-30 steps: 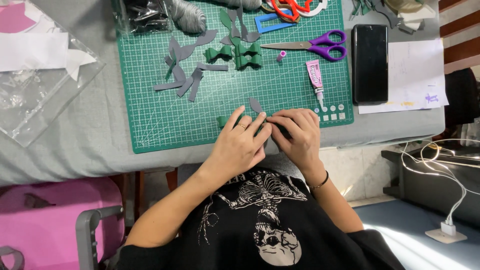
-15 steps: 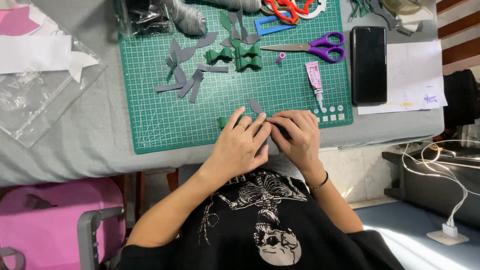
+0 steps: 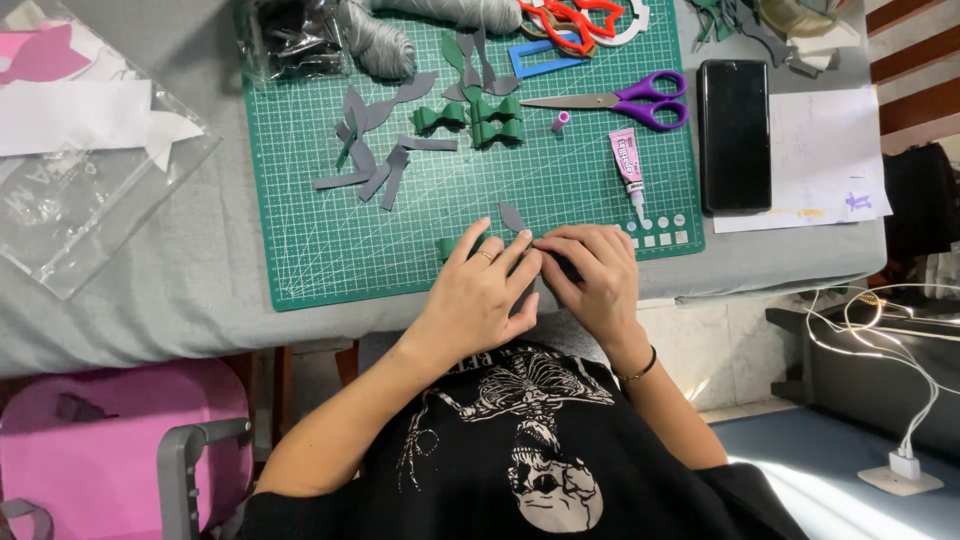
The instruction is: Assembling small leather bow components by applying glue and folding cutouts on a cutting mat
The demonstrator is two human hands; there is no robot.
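Green bow piece pinched between left hand and right hand

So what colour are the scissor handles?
Purple; the scissors show clearly in the head view, on the green cutting mat.

Dark phone screen beside pink glue tube; clear plastic bag far left.

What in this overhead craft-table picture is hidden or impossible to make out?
- Head view: the green piece is mostly covered by the left hand and right hand; its shape is unclear.
- The red cut-outs and grey yarn are cut off by the top edge.
- The glue tube print is too small to make out.
- The plastic bag contents are dark and blurred.
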